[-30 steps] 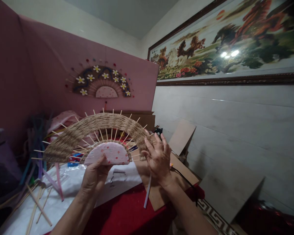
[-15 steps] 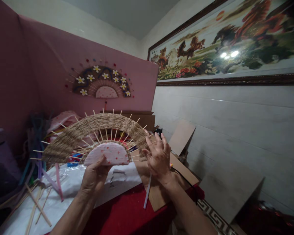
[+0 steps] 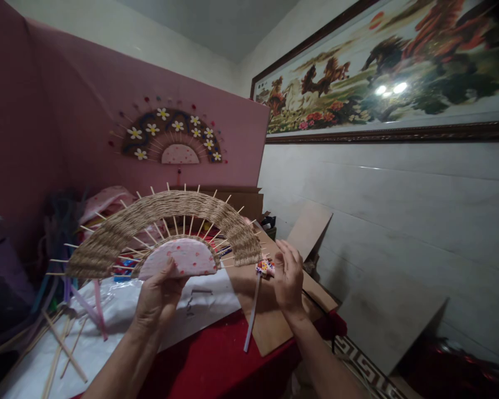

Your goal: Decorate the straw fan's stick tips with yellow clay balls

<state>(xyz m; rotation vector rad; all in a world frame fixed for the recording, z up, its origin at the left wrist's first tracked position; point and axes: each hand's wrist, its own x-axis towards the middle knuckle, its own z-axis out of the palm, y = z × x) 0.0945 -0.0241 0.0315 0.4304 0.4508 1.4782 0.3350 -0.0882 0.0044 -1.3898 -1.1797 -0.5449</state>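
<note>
Beside the woven fan (image 3: 166,224) pinched by the left hand (image 3: 158,296), the right hand (image 3: 289,274) has dropped away, grip spread.

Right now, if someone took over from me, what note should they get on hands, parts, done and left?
Left hand: holds the woven fan upright by its pink half-round base.
Right hand: beside the fan's right end, not touching the weave; fingers by a small multicoloured piece with a pale strip hanging below. Whether it grips them is unclear.
Done: a straw band woven across the spokes; spoke tips bare.
Left, probably: decoration, judging by the flowered fan on the pink wall.
Spare sticks lie on the table's white sheet.
</note>
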